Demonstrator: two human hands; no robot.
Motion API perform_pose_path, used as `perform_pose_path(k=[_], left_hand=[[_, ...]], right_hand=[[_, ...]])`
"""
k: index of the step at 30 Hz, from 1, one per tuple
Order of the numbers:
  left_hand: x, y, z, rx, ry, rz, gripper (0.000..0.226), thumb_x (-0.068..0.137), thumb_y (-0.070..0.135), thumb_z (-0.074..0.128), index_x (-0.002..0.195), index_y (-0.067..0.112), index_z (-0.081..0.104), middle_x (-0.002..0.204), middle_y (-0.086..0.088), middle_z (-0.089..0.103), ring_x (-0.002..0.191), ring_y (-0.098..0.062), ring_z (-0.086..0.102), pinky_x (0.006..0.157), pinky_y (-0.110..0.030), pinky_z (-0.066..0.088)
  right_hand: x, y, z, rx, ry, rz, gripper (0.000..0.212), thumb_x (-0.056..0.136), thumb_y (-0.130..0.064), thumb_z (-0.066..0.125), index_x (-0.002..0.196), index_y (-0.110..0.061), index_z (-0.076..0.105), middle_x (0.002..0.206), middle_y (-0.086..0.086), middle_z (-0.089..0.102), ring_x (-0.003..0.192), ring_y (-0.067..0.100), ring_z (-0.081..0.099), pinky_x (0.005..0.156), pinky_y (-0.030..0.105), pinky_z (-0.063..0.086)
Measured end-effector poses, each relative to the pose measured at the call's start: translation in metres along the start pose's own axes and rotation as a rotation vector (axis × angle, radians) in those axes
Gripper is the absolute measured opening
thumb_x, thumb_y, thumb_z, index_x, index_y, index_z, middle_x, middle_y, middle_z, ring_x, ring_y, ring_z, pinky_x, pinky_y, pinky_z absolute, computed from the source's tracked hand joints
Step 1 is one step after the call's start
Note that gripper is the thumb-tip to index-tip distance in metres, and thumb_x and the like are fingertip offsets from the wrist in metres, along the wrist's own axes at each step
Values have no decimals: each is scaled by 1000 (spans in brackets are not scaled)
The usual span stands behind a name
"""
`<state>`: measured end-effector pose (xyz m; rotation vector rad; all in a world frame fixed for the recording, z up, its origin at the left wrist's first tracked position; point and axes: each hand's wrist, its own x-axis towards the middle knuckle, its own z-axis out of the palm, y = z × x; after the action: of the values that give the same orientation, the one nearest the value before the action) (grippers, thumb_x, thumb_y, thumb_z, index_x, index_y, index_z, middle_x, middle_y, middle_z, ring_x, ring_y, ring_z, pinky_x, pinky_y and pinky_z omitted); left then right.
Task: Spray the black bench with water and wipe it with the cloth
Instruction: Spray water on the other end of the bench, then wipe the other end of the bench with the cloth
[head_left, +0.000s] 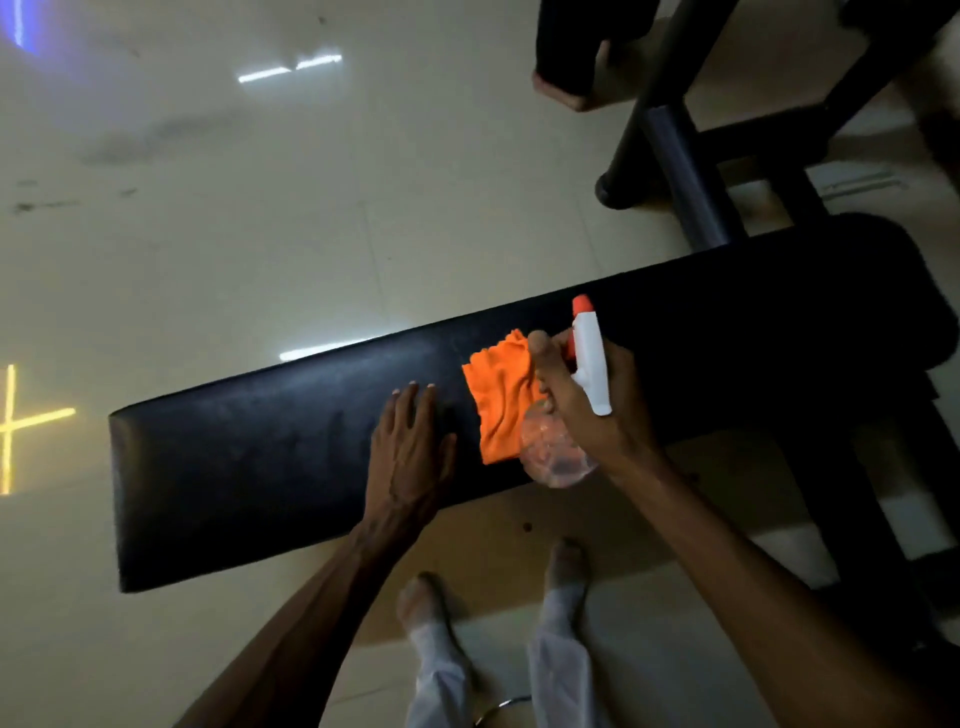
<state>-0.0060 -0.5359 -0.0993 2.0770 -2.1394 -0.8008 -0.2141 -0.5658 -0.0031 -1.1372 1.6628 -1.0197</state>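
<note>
Right hand (587, 400): wrapped tight around the spray bottle (558, 457), held above the bench, white and orange nozzle tipped toward the far end on the right.
Left hand (410, 441): flat on the black bench (249, 467), fingers spread, holding nothing.
Cloth (501, 405): orange, lying on the bench between the two hands, partly under the bottle.
Nearer hand: the left one lies just beside the cloth and is free.
Bench: long way runs left to right across the view.
Guess: spraying comes first, then the left hand can grab the cloth.
</note>
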Motion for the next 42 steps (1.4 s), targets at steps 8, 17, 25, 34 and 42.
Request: perform_pose_path(k=[8, 17, 25, 34, 42], left_hand=[[-16, -78, 6, 118, -164, 53, 78, 102, 40, 55, 165, 18, 14, 174, -9, 1, 162, -31, 0, 131, -49, 18], [-24, -95, 7, 99, -96, 8, 71, 105, 42, 48, 165, 23, 15, 175, -7, 0, 162, -30, -3, 130, -48, 15], [-27, -83, 2, 40, -107, 19, 68, 105, 35, 50, 163, 13, 21, 174, -11, 8, 162, -30, 2, 130, -43, 19], [-46, -44, 17, -31, -54, 177, 34, 98, 19, 62, 130, 10, 60, 140, -11, 55, 126, -33, 54, 98, -42, 50], [-45, -28, 28, -61, -31, 226, 30, 97, 16, 64, 126, 11, 63, 135, -11, 56, 121, -33, 56, 96, -42, 52]], right_hand=[[17, -22, 107, 74, -139, -161, 29, 94, -20, 81, 91, 1, 61, 79, 4, 62, 71, 19, 62, 69, 25, 52], [20, -4, 147, -157, -233, -208, 42, 83, -20, 91, 110, 3, 66, 106, 18, 72, 99, 32, 71, 91, 51, 60], [19, 25, 97, -318, -387, -75, 101, 70, -31, 100, 156, -23, 47, 151, 0, 56, 144, 21, 47, 119, 39, 42], [16, 95, 7, -692, -32, 380, 62, 94, -22, 79, 149, -7, 54, 149, 20, 48, 141, 39, 49, 117, 43, 42], [19, 100, 24, -507, 55, 537, 51, 87, -14, 83, 131, -6, 58, 132, 20, 64, 122, 38, 64, 93, 37, 53]])
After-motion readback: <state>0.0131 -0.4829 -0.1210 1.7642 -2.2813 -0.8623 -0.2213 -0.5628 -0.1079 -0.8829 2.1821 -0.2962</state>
